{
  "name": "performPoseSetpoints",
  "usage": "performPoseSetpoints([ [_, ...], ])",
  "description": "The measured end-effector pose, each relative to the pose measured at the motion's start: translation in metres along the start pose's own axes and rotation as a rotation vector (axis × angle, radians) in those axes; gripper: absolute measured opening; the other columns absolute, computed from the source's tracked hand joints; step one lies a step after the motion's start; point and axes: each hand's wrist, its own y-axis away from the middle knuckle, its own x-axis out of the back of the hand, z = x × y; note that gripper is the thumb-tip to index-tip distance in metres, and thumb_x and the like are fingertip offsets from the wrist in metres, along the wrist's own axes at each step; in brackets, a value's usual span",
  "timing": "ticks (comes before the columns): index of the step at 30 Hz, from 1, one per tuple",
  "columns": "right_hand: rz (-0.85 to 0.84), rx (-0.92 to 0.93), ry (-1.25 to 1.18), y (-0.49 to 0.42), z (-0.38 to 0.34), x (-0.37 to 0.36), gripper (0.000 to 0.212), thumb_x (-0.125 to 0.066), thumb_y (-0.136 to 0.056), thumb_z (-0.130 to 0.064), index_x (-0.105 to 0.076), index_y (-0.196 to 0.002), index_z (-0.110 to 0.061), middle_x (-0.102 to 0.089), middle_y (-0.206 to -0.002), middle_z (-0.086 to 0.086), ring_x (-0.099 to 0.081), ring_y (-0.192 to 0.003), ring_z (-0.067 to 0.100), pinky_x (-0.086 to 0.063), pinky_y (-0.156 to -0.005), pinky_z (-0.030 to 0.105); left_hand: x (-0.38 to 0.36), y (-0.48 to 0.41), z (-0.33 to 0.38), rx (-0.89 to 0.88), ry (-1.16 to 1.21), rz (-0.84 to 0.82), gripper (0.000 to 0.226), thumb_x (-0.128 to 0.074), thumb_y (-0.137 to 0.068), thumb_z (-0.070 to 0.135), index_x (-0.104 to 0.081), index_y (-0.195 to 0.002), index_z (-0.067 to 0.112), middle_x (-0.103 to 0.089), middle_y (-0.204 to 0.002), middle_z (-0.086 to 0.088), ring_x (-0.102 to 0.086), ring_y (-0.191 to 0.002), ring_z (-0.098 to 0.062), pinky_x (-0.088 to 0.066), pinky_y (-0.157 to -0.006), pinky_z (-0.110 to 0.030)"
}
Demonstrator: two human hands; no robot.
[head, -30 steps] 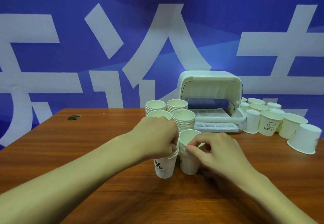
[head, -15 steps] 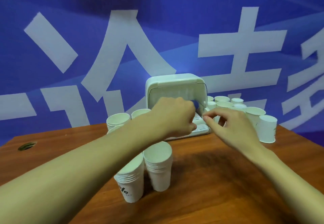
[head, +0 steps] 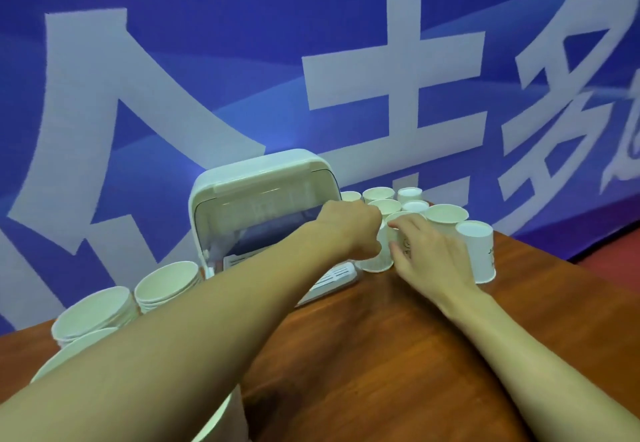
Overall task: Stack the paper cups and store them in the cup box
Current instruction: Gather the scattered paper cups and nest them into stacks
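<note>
The white cup box (head: 263, 178) stands at the back of the wooden table (head: 381, 355) with its lid up. Right of it is a cluster of loose white paper cups (head: 446, 214), some upright and some upside down. My left hand (head: 349, 230) reaches across the box front, its fingers curled against an upside-down cup (head: 375, 263) at the cluster's near edge; its fingertips are hidden. My right hand (head: 426, 251) pinches an upright printed cup (head: 405, 242) right beside it, between thumb and fingers.
Stacks of nested cups (head: 166, 282) stand to the left of the box, with another stack (head: 93, 310) nearer and more under my left forearm. An upside-down cup (head: 478, 251) stands at the right. A blue banner fills the background.
Both hands left the two stacks in front of me and moved up and right, past the box front, to the loose cups. The view has turned right.
</note>
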Motion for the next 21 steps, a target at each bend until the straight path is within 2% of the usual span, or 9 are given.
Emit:
performPoseSetpoints([
  [1,-0.030,0.004,0.019,0.002,0.000,-0.002,0.038,-0.063,-0.089,-0.030,-0.060,-0.127,-0.023,-0.062,-0.130,-0.004,-0.067,-0.094,0.021,-0.056,-0.063,0.034,-0.007,-0.008,0.000,0.001,-0.004,-0.022,0.029,-0.057,-0.090,0.040,-0.065,-0.109,0.019,-0.066,-0.103,0.000,-0.062,-0.085,-0.018,-0.043,-0.057,-0.029],
  [3,-0.062,0.008,0.036,0.005,0.001,-0.006,0.046,-0.061,-0.088,-0.028,-0.056,-0.133,-0.022,-0.056,-0.137,-0.003,-0.067,-0.097,0.022,-0.054,-0.062,0.033,-0.019,-0.021,0.002,0.008,0.012,-0.057,0.036,-0.057,-0.091,0.038,-0.061,-0.122,0.021,-0.065,-0.115,-0.001,-0.063,-0.097,-0.021,-0.044,-0.064,-0.032],
  [7,-0.083,-0.027,0.055,0.006,0.008,-0.011,0.050,-0.062,-0.088,-0.027,-0.052,-0.136,-0.020,-0.056,-0.137,-0.002,-0.067,-0.091,0.024,-0.040,-0.056,0.028,-0.033,-0.035,0.008,0.015,0.038,-0.080,0.038,-0.060,-0.090,0.035,-0.056,-0.126,0.023,-0.063,-0.119,-0.002,-0.063,-0.100,-0.022,-0.047,-0.067,-0.032],
  [9,-0.091,-0.037,0.056,0.007,0.012,-0.014,0.050,-0.062,-0.087,-0.026,-0.051,-0.135,-0.021,-0.058,-0.133,-0.001,-0.067,-0.086,0.025,-0.039,-0.054,0.028,-0.035,-0.038,0.010,0.027,0.034,-0.092,0.038,-0.061,-0.089,0.034,-0.056,-0.125,0.022,-0.063,-0.116,-0.002,-0.062,-0.097,-0.022,-0.047,-0.066,-0.032],
  [12,-0.073,-0.039,0.053,0.009,0.012,-0.015,0.044,-0.061,-0.088,-0.024,-0.053,-0.130,-0.021,-0.061,-0.124,0.000,-0.066,-0.081,0.026,-0.032,-0.053,0.028,-0.034,-0.039,0.012,0.054,0.048,-0.089,0.035,-0.063,-0.088,0.032,-0.057,-0.120,0.019,-0.065,-0.110,-0.004,-0.063,-0.093,-0.022,-0.054,-0.072,-0.034],
  [15,-0.010,-0.049,0.033,0.008,0.011,-0.013,0.027,-0.058,-0.093,-0.025,-0.062,-0.119,-0.024,-0.068,-0.112,-0.004,-0.067,-0.081,0.022,-0.029,-0.054,0.025,-0.033,-0.038,0.015,0.068,0.067,-0.057,0.025,-0.061,-0.088,0.033,-0.054,-0.105,0.016,-0.065,-0.101,-0.005,-0.061,-0.085,-0.021,-0.053,-0.068,-0.034],
  [18,0.075,-0.060,0.039,0.007,0.010,-0.007,0.018,-0.055,-0.095,-0.032,-0.069,-0.106,-0.027,-0.071,-0.100,-0.008,-0.066,-0.075,0.016,-0.038,-0.052,0.024,-0.031,-0.032,0.019,0.067,0.068,-0.044,0.019,-0.056,-0.089,0.036,-0.050,-0.094,0.018,-0.064,-0.095,-0.003,-0.060,-0.080,-0.020,-0.044,-0.060,-0.032],
  [21,0.115,-0.064,0.049,0.006,0.009,0.000,0.017,-0.057,-0.092,-0.034,-0.071,-0.098,-0.026,-0.072,-0.093,-0.008,-0.065,-0.072,0.016,-0.042,-0.051,0.025,-0.024,-0.025,0.020,0.055,0.044,-0.035,0.023,-0.058,-0.089,0.037,-0.060,-0.096,0.016,-0.062,-0.098,-0.004,-0.060,-0.079,-0.021,-0.050,-0.063,-0.034],
])
